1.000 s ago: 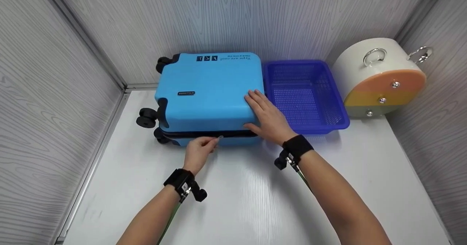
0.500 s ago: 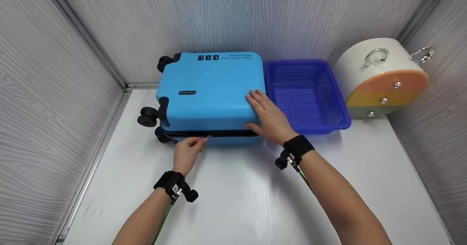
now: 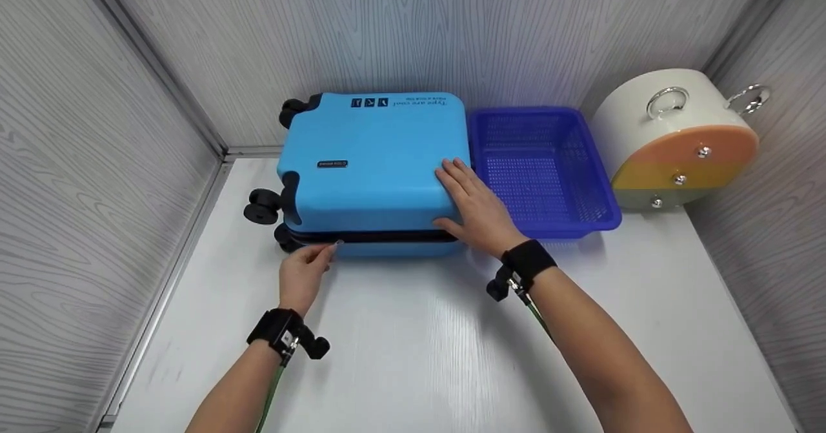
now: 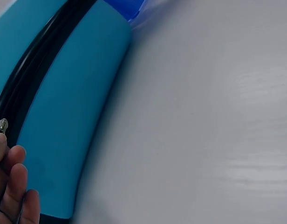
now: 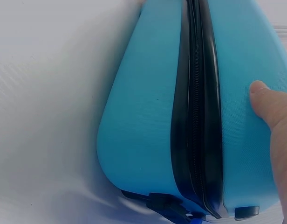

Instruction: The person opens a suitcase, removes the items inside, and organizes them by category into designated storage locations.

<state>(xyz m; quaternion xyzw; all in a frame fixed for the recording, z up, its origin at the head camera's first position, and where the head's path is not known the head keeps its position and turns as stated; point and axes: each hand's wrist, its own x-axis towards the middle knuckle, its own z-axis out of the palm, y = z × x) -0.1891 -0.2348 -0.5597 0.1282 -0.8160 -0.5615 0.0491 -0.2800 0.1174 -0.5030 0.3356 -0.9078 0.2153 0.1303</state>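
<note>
A light blue suitcase (image 3: pixel 381 142) with black wheels lies flat on the white table. Along its front side runs a black zipper (image 3: pixel 400 236), whose teeth (image 5: pixel 196 93) look closed in the right wrist view. My left hand (image 3: pixel 303 278) pinches the metal zipper pull (image 4: pixel 3 126) between thumb and finger, near the wheeled end. On the suitcase's front right corner rests my right hand (image 3: pixel 481 213), fingers straight over the top and thumb (image 5: pixel 264 100) against the side.
A blue plastic basket (image 3: pixel 597 168) stands right of the suitcase, close against it. Beyond it is a round white drawer box (image 3: pixel 645 97) with a coloured front and metal rings. Grey wood-grain walls (image 3: pixel 387 26) enclose the table (image 3: pixel 413 355).
My left hand has slid left along the suitcase's front with the zipper pull, from the middle toward the wheels. The right hand stays in the same place on the corner.
</note>
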